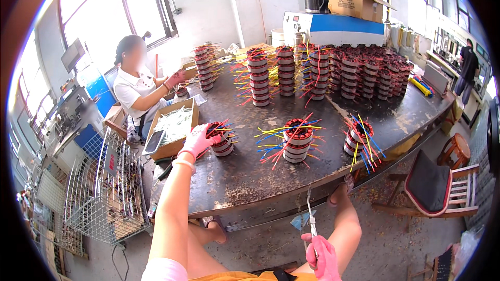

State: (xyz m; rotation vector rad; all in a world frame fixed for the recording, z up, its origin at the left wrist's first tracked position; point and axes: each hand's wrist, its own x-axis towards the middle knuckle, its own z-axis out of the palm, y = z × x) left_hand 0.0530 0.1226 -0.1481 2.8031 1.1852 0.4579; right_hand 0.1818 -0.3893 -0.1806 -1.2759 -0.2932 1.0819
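Note:
My left hand (197,140), in a pink glove, has its fingers closed on the upper left side of a short stack of motor stators (223,147) with red, blue and yellow lead wires. In my right hand (324,258), also gloved in pink, is a slim silver-and-white tool (313,225) with a thin bent tip, held upright before the table edge; its exact kind is unclear. Two more short stator stacks stand to the right, one near the middle (297,148) and another near the edge (356,143), both with wires splaying out.
Taller stator stacks (259,80) line the back of the dark worn table (250,182). An open cardboard box (194,119) of white pieces sits left, beside a seated co-worker (136,86). A wire cart (112,192) stands at left, a chair (429,182) at right.

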